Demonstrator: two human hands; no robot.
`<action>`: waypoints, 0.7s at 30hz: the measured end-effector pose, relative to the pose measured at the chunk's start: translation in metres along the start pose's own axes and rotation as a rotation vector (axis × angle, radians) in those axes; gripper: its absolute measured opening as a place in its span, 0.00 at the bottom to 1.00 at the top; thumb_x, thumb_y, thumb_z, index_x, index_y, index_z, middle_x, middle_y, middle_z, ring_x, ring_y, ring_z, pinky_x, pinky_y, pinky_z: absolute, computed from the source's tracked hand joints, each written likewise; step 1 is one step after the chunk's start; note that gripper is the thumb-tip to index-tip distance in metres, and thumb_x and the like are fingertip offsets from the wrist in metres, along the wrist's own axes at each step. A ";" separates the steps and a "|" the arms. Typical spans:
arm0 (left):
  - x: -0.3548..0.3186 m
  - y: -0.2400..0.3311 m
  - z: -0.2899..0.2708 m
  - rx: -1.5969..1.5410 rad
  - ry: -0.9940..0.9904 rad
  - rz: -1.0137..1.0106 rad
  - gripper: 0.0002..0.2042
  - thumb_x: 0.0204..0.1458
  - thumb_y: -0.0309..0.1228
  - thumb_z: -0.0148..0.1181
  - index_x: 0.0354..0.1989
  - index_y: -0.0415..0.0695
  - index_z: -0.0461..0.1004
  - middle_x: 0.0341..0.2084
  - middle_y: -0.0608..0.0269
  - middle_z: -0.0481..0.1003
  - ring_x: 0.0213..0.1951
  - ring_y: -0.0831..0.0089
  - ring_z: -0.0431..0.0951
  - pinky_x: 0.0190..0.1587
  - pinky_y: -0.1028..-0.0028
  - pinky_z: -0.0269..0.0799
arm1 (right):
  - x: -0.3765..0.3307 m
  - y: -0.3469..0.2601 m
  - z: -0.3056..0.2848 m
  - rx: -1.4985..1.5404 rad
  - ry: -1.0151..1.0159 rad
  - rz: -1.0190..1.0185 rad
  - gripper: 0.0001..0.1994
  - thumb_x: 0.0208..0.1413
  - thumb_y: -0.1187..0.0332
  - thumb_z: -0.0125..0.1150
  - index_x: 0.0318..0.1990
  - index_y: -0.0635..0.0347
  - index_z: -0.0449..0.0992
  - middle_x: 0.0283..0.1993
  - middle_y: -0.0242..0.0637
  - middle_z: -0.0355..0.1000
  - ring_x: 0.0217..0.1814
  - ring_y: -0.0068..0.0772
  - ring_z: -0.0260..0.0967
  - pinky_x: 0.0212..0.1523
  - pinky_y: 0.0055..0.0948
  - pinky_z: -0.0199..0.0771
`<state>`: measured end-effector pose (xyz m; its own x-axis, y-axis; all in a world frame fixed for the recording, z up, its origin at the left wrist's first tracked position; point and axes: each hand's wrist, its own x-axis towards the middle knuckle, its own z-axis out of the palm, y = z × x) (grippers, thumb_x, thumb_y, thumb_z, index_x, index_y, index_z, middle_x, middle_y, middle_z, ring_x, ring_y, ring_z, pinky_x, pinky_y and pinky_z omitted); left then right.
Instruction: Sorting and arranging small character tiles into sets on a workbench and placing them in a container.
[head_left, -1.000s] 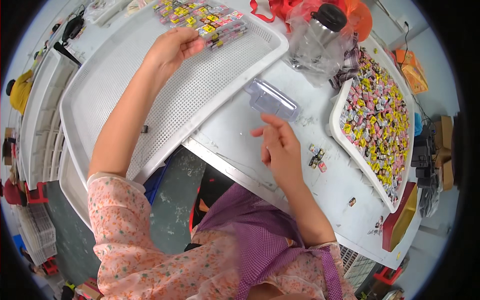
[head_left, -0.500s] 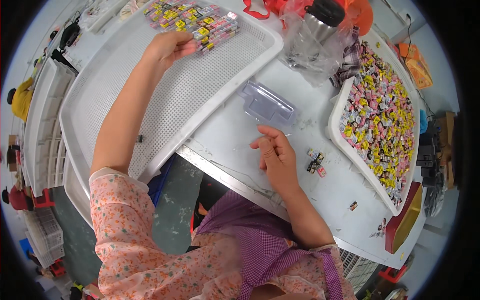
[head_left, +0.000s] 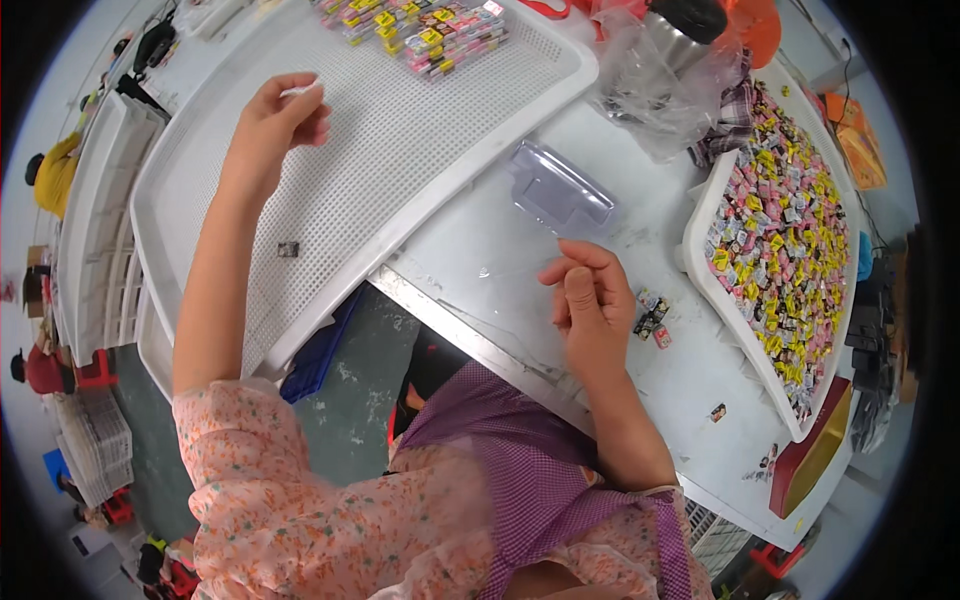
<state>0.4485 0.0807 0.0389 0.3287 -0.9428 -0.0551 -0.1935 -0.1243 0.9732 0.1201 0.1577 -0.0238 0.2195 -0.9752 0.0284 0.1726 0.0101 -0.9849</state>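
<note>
My left hand (head_left: 280, 118) hovers over the white perforated tray (head_left: 400, 160), pinching a small clear plastic piece (head_left: 300, 90) at its fingertips. My right hand (head_left: 590, 300) rests on the white table with its fingers loosely curled and nothing visible in them. Just beyond the right hand lies a clear plastic blister case (head_left: 560, 190). A few small coloured pieces (head_left: 650, 318) lie on the table right of that hand. A row of packed colourful items (head_left: 420, 25) sits at the tray's far end.
A second white tray (head_left: 780, 240) heaped with small colourful packets fills the right side. Crumpled clear bags and a dark-lidded container (head_left: 670, 60) stand behind the case. One small dark piece (head_left: 288, 249) lies on the perforated tray. Stacked white trays (head_left: 90, 230) stand at the left.
My left hand has drawn back from the row of packed items toward me, now holding a small clear piece. My right hand has shifted slightly and curled its fingers.
</note>
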 end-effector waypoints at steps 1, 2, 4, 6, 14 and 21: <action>-0.010 -0.007 -0.008 0.083 0.013 0.019 0.17 0.54 0.33 0.57 0.48 0.36 0.67 0.29 0.61 0.74 0.28 0.78 0.73 0.33 0.78 0.73 | 0.000 0.001 -0.001 0.012 0.002 0.006 0.12 0.63 0.63 0.47 0.48 0.59 0.68 0.34 0.32 0.71 0.20 0.11 0.55 0.17 0.12 0.54; -0.019 -0.011 -0.017 0.164 0.028 0.044 0.17 0.54 0.34 0.56 0.49 0.37 0.67 0.29 0.62 0.73 0.29 0.78 0.73 0.34 0.78 0.72 | 0.001 0.001 0.000 0.023 0.002 0.007 0.12 0.63 0.63 0.48 0.47 0.59 0.69 0.34 0.32 0.71 0.19 0.11 0.55 0.16 0.12 0.54; -0.024 -0.017 -0.019 0.288 0.031 0.067 0.18 0.55 0.34 0.55 0.52 0.39 0.67 0.35 0.59 0.75 0.37 0.74 0.75 0.41 0.76 0.72 | 0.003 0.004 0.002 0.018 -0.006 0.005 0.11 0.63 0.64 0.47 0.47 0.59 0.69 0.34 0.32 0.71 0.19 0.11 0.55 0.16 0.13 0.54; -0.027 -0.007 -0.003 0.585 -0.058 0.516 0.19 0.56 0.35 0.53 0.54 0.41 0.66 0.45 0.56 0.74 0.48 0.67 0.73 0.51 0.70 0.67 | 0.001 0.005 0.005 0.011 -0.021 0.005 0.11 0.63 0.64 0.47 0.47 0.59 0.69 0.33 0.32 0.71 0.19 0.11 0.55 0.16 0.13 0.54; 0.090 0.022 0.099 0.985 -0.146 1.331 0.21 0.56 0.41 0.46 0.50 0.35 0.67 0.47 0.45 0.69 0.52 0.53 0.68 0.55 0.62 0.62 | -0.006 0.019 0.004 -0.116 -0.080 -0.023 0.10 0.62 0.70 0.46 0.47 0.62 0.70 0.33 0.32 0.70 0.21 0.11 0.55 0.21 0.13 0.59; 0.133 -0.013 0.109 1.069 -0.334 0.985 0.29 0.59 0.53 0.36 0.59 0.43 0.62 0.61 0.57 0.58 0.63 0.58 0.54 0.67 0.61 0.42 | -0.004 0.016 0.004 -0.091 -0.094 -0.005 0.10 0.62 0.69 0.47 0.47 0.63 0.69 0.34 0.33 0.71 0.22 0.10 0.56 0.23 0.13 0.61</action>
<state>0.3936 -0.0768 -0.0055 -0.5266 -0.7877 0.3196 -0.8238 0.5657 0.0368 0.1256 0.1624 -0.0391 0.3085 -0.9501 0.0453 0.0872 -0.0191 -0.9960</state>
